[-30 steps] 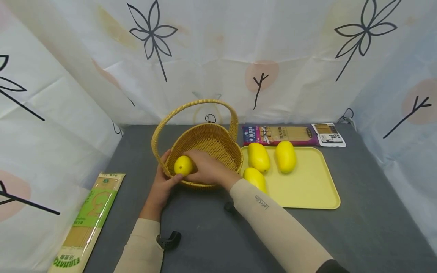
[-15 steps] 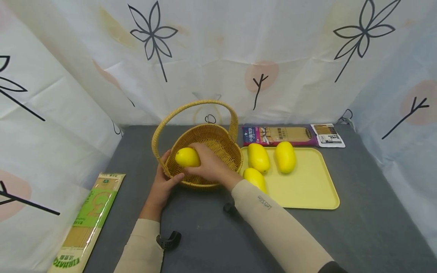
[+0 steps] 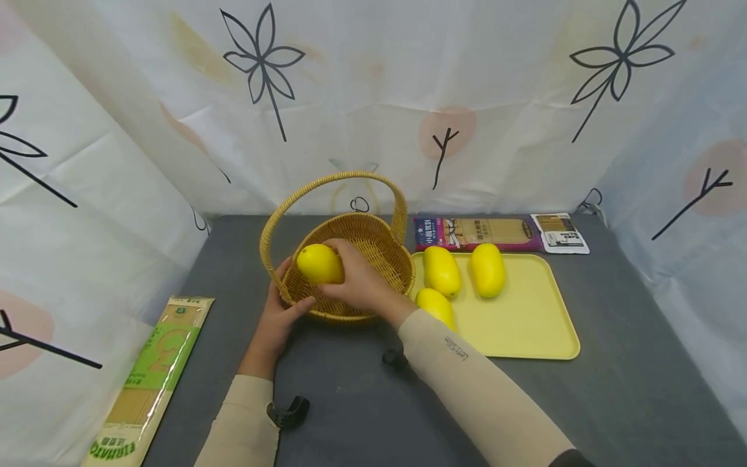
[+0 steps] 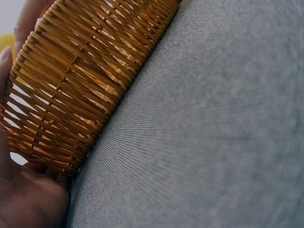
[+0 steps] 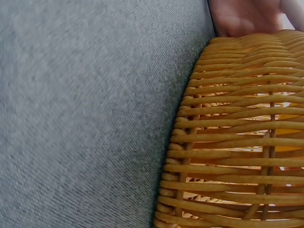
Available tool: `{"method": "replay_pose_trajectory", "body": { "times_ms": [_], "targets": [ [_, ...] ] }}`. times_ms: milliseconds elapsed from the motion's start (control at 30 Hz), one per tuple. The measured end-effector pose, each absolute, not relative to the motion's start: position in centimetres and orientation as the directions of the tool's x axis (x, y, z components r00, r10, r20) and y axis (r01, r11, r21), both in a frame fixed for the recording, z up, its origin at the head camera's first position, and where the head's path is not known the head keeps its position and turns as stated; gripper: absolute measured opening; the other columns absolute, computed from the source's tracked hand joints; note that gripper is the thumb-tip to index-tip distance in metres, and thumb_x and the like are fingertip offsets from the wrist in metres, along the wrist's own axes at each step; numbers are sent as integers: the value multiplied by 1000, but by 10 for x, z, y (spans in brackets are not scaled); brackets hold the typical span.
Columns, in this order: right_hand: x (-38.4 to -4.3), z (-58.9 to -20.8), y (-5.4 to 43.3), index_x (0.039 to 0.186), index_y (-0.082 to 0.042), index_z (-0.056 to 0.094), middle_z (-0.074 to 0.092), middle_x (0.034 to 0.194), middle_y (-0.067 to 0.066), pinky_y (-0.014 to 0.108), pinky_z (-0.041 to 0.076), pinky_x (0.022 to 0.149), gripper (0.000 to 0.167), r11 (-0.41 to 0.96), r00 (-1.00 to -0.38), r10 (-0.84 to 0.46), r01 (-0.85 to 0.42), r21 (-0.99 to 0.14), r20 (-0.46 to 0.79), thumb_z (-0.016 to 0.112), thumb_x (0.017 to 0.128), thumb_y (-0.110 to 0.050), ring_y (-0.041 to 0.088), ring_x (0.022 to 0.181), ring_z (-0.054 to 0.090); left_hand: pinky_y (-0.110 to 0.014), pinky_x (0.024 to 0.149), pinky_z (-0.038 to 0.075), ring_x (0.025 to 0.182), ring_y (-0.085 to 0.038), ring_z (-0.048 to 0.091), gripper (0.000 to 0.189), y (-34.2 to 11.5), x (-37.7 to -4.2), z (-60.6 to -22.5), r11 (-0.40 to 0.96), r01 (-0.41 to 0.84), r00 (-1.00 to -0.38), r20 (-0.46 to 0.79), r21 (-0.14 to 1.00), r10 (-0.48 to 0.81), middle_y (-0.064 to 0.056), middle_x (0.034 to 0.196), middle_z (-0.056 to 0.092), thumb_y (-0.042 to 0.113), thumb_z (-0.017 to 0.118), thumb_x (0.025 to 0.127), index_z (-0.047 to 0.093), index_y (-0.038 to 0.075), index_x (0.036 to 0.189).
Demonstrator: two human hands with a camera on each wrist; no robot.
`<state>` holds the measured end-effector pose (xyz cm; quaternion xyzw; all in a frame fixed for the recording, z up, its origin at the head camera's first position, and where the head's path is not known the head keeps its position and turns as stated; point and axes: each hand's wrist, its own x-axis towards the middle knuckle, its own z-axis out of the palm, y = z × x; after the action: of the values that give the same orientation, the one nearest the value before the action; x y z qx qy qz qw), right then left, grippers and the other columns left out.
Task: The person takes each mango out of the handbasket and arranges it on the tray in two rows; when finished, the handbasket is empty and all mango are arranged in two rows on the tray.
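A woven basket (image 3: 373, 250) with a tall arched handle stands on the dark table. My left hand (image 3: 281, 318) grips its left side, with the thumb over the near rim and the other fingers mostly hidden behind the wall. Inside the rim, my right hand (image 3: 358, 279) holds a smooth yellow oval fruit (image 3: 320, 264) between thumb and fingers. In the left wrist view the basket wall (image 4: 80, 80) meets the palm of the left hand (image 4: 33, 194). Through the weave (image 5: 237, 142) in the right wrist view, some yellow shows.
Right of the basket lies a pale yellow tray (image 3: 525, 324) bearing several like fruits (image 3: 487, 270), one partly hidden by the right arm. A purple noodle packet (image 3: 484, 233) lies behind the tray. A green noodle packet (image 3: 157, 363) lies at the left table edge. Curtains enclose the table.
Within the basket, the right hand has lifted the yellow fruit slightly away from the near-left rim and turned it from end-on to side-on. The left hand stays on the basket.
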<state>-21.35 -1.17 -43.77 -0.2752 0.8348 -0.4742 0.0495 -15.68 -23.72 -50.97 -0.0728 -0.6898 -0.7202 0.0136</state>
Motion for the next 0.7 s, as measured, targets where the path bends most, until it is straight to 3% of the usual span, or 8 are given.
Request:
{"method": "replay_pose_trajectory", "body": {
  "times_ms": [333, 700],
  "targets": [
    [-198, -423, 0, 159, -9, 43, 54, 146, 8, 44, 52, 104, 79, 303, -853, -446, -431, -850, 273, 87, 95, -25, 22, 121, 58, -28, 112, 41, 149, -32, 40, 89, -237, -157, -510, -45, 107, -991, 110, 993, 72, -4, 172, 29, 2, 70, 106, 22, 32, 175],
    [-173, -408, 31, 154, -9, 50, 60, 140, 5, 41, 56, 99, 74, 288, -866, -401, -427, -857, 297, 88, 94, -29, 22, 117, 62, -27, 112, 39, 151, -32, 37, 91, -237, -157, -510, -43, 120, -990, 122, 992, 68, -5, 173, 28, -1, 71, 104, 22, 29, 175]
  ]
}}
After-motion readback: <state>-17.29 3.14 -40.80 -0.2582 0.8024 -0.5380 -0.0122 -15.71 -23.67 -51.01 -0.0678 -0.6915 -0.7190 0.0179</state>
